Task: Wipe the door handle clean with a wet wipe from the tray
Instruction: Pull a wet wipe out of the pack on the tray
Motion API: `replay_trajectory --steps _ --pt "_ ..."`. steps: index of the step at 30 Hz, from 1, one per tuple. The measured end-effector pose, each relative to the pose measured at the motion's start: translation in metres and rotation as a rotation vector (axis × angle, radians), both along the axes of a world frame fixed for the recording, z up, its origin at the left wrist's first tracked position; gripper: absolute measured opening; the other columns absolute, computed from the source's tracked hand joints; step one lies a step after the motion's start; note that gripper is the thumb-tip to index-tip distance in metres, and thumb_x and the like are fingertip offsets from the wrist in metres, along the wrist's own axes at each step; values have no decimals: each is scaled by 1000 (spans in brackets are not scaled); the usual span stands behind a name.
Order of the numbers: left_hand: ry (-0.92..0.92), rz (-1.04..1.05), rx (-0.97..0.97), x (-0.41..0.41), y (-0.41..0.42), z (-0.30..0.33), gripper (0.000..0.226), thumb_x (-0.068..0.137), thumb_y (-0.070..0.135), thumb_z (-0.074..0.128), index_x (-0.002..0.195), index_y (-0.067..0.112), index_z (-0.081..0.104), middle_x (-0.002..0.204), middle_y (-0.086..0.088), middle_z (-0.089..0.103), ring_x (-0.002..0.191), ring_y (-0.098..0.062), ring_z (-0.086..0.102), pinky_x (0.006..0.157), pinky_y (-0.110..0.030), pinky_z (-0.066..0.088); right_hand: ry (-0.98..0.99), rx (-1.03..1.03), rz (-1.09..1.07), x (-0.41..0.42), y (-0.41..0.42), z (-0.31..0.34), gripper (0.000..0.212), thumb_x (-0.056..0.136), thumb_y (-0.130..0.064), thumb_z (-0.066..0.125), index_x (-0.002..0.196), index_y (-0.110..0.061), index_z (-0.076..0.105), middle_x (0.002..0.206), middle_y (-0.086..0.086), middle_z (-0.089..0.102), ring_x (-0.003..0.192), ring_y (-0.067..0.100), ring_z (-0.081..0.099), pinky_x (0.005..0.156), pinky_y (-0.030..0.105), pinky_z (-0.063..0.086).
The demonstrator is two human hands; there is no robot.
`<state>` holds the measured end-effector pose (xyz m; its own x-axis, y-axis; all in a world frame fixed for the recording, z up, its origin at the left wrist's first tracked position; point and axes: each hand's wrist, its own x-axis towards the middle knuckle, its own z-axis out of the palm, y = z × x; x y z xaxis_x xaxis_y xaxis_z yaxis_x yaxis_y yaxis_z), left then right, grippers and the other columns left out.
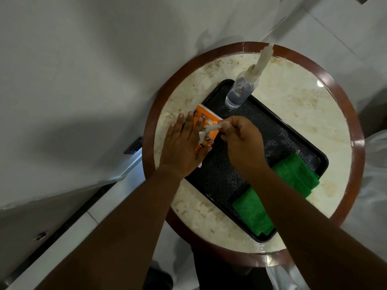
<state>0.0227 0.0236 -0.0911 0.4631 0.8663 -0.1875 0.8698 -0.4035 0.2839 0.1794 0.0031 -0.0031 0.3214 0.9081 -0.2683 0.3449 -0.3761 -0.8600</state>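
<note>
my left hand (184, 146) lies flat, fingers spread, pressing the orange wipe pack (206, 127) at the tray's (314, 152) far-left corner on the counter (293, 97) | my right hand (244, 141) pinches a wet wipe (211, 128) at the pack's top, just beside my left fingers

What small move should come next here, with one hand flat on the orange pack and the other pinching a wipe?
Probably keep pulling the wet wipe up and clear of the orange wipe pack. The right hand pinches the wipe's end, but its lower part seems to be still at the pack's opening. The left hand lies flat on the pack at the tray edge, so it should not lift with the pull.
</note>
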Motion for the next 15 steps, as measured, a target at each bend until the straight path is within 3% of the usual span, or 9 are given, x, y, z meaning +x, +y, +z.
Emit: replay_trajectory --steps 3,9,15 --pt "4 -1 12 -1 -1 -2 80 91 65 28 154 16 16 161 -14 19 148 -34 13 119 -51 18 183 36 -143 -1 -11 16 19 95 -20 48 83 -22 63 94 16 69 88 32 64 81 53 54" --pt "107 -18 -3 -2 -1 4 86 86 70 21 154 20 5 163 -13 8 149 -34 6 119 -48 8 352 60 -221 -14 -28 45 23 98 -9 45 82 -18 59 93 17 68 86 22 63 82 38 55" --pt "19 20 -34 2 -4 13 99 83 64 50 153 14 0 161 -18 15 148 -39 11 119 -53 11 414 169 -311 -18 -35 71 21 99 -8 40 86 -13 55 80 7 63 79 20 62 77 30 57"
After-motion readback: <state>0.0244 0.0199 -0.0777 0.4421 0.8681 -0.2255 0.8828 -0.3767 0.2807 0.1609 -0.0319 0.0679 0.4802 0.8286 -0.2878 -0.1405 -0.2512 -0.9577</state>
